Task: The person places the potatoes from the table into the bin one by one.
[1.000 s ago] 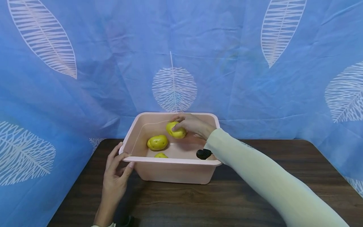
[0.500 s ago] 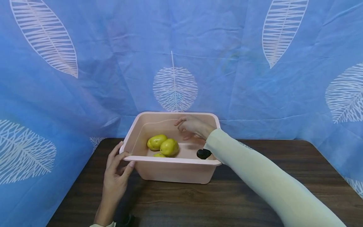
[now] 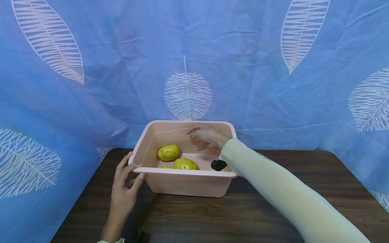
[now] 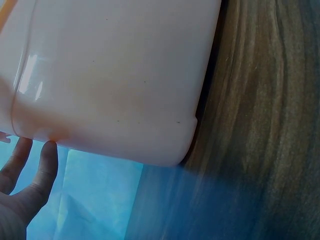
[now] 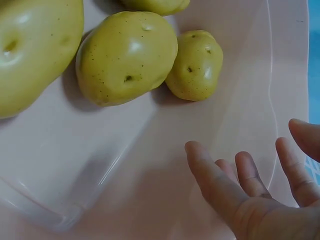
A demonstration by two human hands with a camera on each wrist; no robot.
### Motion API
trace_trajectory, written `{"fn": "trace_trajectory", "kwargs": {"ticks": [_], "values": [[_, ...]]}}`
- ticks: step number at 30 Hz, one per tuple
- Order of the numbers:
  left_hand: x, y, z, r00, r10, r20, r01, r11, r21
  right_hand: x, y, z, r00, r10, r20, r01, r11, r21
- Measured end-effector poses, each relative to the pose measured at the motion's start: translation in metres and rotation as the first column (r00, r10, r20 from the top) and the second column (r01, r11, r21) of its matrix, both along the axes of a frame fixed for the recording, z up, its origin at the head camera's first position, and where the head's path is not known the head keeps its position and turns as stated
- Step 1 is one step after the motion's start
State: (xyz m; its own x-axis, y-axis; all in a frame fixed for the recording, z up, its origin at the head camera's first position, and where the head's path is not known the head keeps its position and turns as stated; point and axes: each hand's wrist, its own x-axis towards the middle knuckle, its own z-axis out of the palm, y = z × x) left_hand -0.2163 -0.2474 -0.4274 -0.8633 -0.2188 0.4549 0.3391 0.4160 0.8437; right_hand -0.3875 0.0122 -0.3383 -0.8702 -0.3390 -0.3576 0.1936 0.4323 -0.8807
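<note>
A pink plastic basin (image 3: pixel 188 185) stands on the table, with yellow potatoes in it. In the head view one potato (image 3: pixel 169 153) lies toward the left wall and a second potato (image 3: pixel 186 164) by the front wall. Only the top of a third potato (image 3: pixel 166 166) shows over the front rim. My left hand (image 3: pixel 124 190) grips the basin's front left corner, thumb beneath the rim; its fingers (image 4: pixel 46 170) touch the wall in the left wrist view. Inside the basin, my right hand (image 3: pixel 206 135) hovers with spread fingers, apart from several potatoes (image 5: pixel 127 60) in the right wrist view.
The dark wooden table (image 3: pixel 273 202) extends to both sides of the basin. Behind it hangs a blue cloth (image 3: pixel 243 94) with white leaf prints. A black wrist device (image 3: pixel 218 165) sits below my right wrist.
My right hand let go of a potato, which dropped and rolled toward the basin's front wall. The hand stays over the basin with its fingers loosened. The left hand has not moved.
</note>
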Motion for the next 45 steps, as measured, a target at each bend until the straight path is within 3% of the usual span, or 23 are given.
{"fn": "trace_trajectory", "kwargs": {"ticks": [8,22,45], "values": [[-0.001,0.000,0.001,0.999,0.008,0.032,-0.008,1.000,-0.002,0.001,0.001,0.004,1.000,0.027,0.002,-0.027,0.999,0.039],[-0.002,-0.001,0.001,1.000,0.013,0.016,-0.013,1.000,0.000,0.002,0.000,0.006,0.999,0.049,0.004,-0.049,0.998,0.035],[-0.003,0.000,-0.002,1.000,0.021,0.002,-0.021,1.000,0.010,0.011,-0.003,0.020,0.999,0.049,0.012,-0.048,0.997,-0.059]]}}
